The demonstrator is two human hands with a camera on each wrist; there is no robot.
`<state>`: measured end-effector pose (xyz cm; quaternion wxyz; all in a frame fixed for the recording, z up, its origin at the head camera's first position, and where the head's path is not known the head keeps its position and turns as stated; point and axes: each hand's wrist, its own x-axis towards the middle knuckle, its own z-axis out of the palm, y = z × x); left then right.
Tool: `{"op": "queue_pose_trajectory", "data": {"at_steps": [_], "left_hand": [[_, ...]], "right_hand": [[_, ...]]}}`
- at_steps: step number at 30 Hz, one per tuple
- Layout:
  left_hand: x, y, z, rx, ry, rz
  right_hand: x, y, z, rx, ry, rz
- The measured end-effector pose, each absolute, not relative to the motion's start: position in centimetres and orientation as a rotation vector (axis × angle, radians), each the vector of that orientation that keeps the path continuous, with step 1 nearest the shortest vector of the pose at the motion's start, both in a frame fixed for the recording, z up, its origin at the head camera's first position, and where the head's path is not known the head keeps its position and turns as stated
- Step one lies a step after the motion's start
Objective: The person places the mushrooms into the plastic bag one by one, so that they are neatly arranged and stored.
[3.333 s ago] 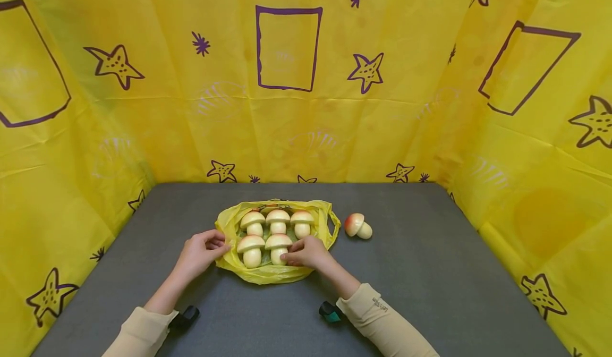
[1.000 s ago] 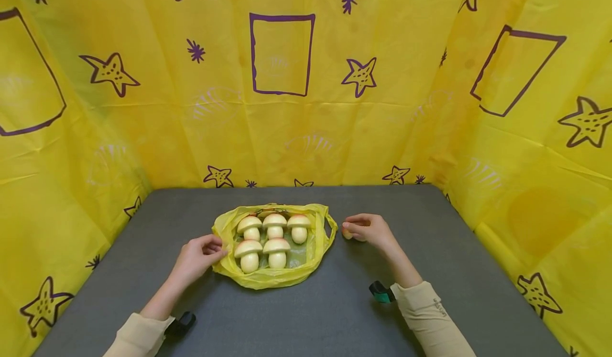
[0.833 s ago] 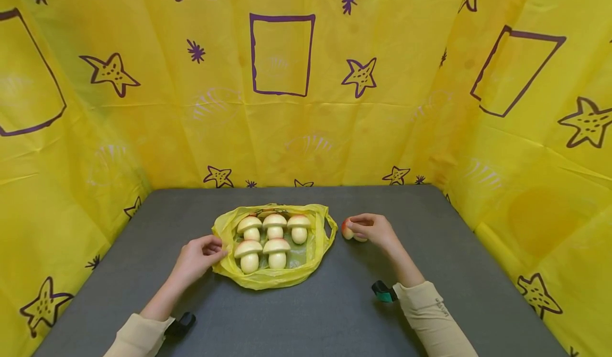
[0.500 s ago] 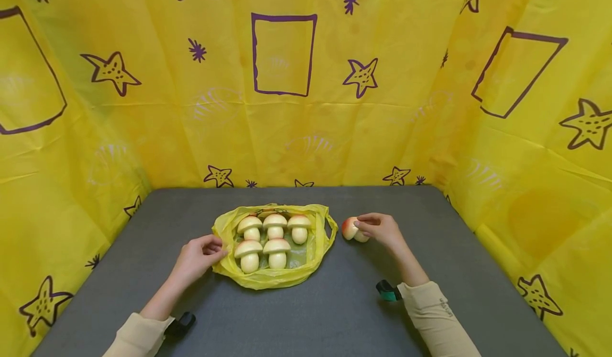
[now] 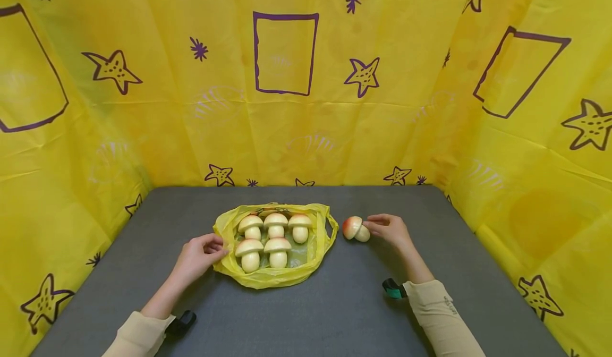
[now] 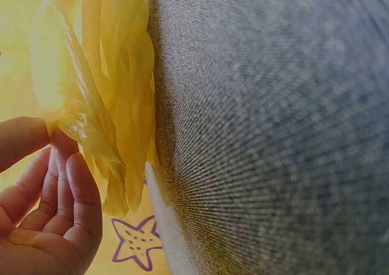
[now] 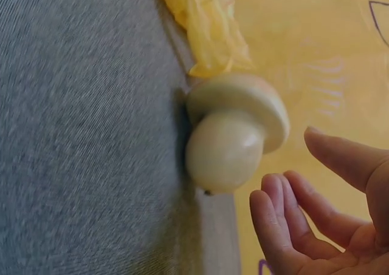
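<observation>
A yellow plastic bag (image 5: 265, 281) lies spread on the table with its mouth facing up. Inside it sit several toy mushrooms (image 5: 251, 262) in two rows, with pale stems and cream caps tinged red. My left hand (image 5: 197, 257) pinches the bag's left edge; in the left wrist view thumb and forefinger meet on the thin plastic (image 6: 79, 117). Right of the bag, one more toy mushroom (image 5: 352, 228) lies tilted on its side. My right hand (image 5: 391, 231) is just right of its stem, and the right wrist view shows a gap between the parted fingers (image 7: 270, 223) and this mushroom.
The grey table (image 5: 296, 325) runs back to a yellow cloth wall (image 5: 287, 134) with purple drawings, which also closes in both sides. A bag handle loop (image 5: 332, 229) extends toward the single mushroom. Both wrists wear dark straps (image 5: 393, 289).
My right hand has gone from a front mushroom in the bag to the one outside, then let go and drawn back rightward. My left hand stays at the bag's edge.
</observation>
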<state>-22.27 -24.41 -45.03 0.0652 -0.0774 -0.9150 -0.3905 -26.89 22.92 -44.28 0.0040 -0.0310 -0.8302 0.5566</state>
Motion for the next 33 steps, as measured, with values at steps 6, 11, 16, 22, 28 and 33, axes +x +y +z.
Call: {"op": "queue_pose_trajectory", "data": {"at_steps": [6, 11, 16, 22, 28, 33], "left_hand": [[-22.3, -24.4, -45.0, -0.230, -2.770, -1.178], [-22.3, -24.3, -44.9, -0.231, -2.773, -1.183], [-22.3, -24.2, -44.8, -0.234, -2.778, -1.184], [-22.2, -24.3, -44.7, -0.226, -2.793, -1.183], [-22.2, -24.3, -44.6, -0.223, -2.801, -1.175], [-22.2, -24.4, -44.6, -0.239, -2.792, -1.170]], "right_hand": [[-27.1, 23.3, -44.9, -0.130, -2.636, 1.740], [-27.2, 23.5, -45.5, -0.121, -2.681, 1.739], [-27.3, 23.3, -45.7, -0.054, -2.710, 1.724], [-27.5, 23.0, -45.9, -0.015, -2.793, 1.645], [-27.5, 22.7, -46.1, 0.002, -2.832, 1.610], [-27.5, 22.3, -46.0, 0.029, -2.855, 1.613]]}}
